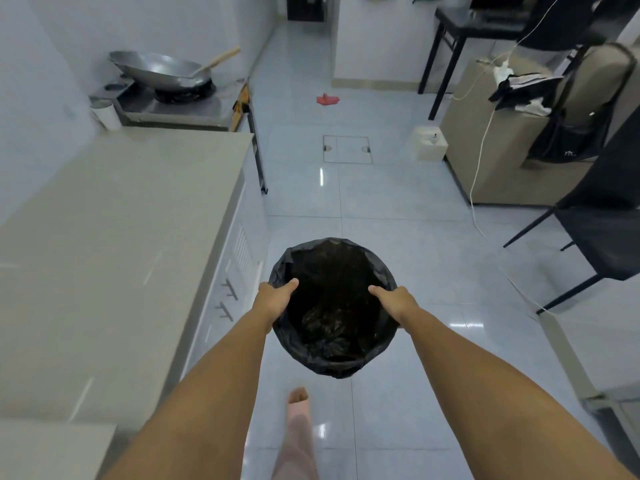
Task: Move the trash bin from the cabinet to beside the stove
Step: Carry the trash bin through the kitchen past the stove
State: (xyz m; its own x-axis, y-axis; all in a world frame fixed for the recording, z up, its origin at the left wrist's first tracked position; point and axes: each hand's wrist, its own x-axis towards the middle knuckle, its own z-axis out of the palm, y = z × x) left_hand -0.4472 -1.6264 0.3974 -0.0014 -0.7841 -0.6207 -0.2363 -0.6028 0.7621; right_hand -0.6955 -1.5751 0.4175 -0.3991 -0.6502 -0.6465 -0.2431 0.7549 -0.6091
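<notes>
The trash bin [332, 306] is gripped at its rim by the left hand [277, 296] and right hand [394, 301], carried above the floor. The loose bag could be snagged, or the cable [479, 188] tripped over, before the stove [180, 98] is reached

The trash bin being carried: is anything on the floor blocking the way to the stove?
Nothing visible blocks it. The trash bin faces open tile along the counter toward the stove; the red scrap lies off right.
</notes>
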